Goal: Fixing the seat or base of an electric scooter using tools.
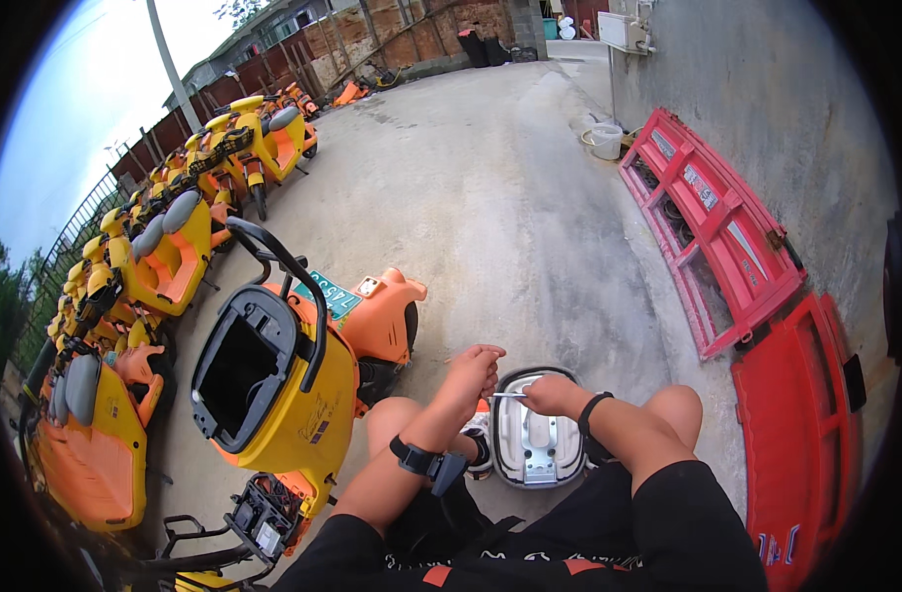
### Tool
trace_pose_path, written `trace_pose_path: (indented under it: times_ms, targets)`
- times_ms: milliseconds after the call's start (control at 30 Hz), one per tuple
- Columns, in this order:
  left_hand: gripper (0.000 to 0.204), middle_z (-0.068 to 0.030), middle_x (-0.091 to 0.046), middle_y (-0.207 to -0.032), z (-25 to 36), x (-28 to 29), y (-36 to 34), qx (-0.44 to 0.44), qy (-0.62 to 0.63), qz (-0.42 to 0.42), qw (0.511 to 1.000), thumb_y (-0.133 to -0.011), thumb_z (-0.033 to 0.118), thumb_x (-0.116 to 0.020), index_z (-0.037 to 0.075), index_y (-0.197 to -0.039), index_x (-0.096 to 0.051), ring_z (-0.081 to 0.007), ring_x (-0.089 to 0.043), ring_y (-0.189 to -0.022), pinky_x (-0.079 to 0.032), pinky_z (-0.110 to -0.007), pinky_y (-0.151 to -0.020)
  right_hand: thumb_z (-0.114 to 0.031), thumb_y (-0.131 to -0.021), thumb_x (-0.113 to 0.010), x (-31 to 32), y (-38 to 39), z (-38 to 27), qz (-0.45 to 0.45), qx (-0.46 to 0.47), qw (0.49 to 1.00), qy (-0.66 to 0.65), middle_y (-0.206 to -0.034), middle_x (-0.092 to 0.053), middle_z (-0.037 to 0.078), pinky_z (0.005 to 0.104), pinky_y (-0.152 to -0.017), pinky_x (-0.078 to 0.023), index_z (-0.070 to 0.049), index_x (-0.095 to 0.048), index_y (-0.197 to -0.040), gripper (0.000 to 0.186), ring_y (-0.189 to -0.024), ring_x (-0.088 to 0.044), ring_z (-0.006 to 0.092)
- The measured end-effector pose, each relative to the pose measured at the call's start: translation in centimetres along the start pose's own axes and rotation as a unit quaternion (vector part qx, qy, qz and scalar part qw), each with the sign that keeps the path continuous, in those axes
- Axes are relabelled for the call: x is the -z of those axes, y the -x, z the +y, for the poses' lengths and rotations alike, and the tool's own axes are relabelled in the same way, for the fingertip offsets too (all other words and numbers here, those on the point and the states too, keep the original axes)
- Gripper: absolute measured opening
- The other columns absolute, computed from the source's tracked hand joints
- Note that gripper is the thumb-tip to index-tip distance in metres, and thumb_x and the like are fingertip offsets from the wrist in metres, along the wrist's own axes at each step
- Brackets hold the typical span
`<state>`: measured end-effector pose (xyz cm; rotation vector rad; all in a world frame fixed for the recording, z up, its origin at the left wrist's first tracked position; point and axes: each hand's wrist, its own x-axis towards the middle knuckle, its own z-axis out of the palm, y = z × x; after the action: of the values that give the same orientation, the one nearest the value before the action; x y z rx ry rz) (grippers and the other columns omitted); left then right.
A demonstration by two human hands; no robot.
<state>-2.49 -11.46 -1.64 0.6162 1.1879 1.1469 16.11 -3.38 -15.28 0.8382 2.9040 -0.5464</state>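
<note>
Seat [510,439], looks like a scooter's, is lying underside-up on the concrete ground [490,217] at 5 o'clock, btwn person's legs. Pale moulded pan is facing up; metal hinge bracket [540,462] is sitting toward its 6 o'clock end.

R hand [551,395] is hanging over seat's 12 o'clock half, fingers clamping on a slim metal tool [509,395], exact type unclear; shaft is pointing to 9 o'clock. L hand [472,379] is hovering just beside the tool's free end, fingers curling in; can't tell if they're gripping it.

Yellow scooter [318,409] is standing at 8 o'clock, storage well gaping.

Handling (est.): seat prob. weighing little, pan feeling stiff, smooth, a bit slippery; best gripping rim at its 3 & 9 o'clock, avoiding bracket edges. Tool prob. feeling light, rigid, apt to be rolling in fingers; best holding at R end.
</note>
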Motion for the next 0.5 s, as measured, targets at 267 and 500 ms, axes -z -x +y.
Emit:
trace_pose_path:
  times_ms: [267,500]
  targets:
    - [0.017,0.0045,-0.040,-0.066,-0.3,-1.2,0.0,-0.020,0.012,-0.017,1.000,-0.094,0.011,-0.049,0.002,-0.107,-0.057,-0.0070,-0.035,-0.051,-0.029,-0.024,-0.044,-0.015,-0.082,-0.060,-1.5,-2.8,-1.1,0.089,-0.210,0.971,0.071,-0.090,-0.072,0.015,0.0442,-0.071,-0.056,-0.009,-0.073,-0.088,0.016,-0.086,-0.071,0.0321]
    - [0.018,0.0028,-0.045,-0.070,0.0,-1.9,0.3,-0.048,-0.002,0.013,0.999,-0.092,0.009,-0.050,0.000,-0.106,-0.058,-0.0058,-0.037,-0.051,-0.029,-0.024,-0.044,-0.024,-0.082,-0.057,-3.4,-5.1,-5.0,0.148,-0.226,0.962,0.043,-0.078,-0.071,0.011,0.0482,-0.060,-0.051,-0.013,-0.070,-0.077,0.018,-0.074,-0.070,0.0332]
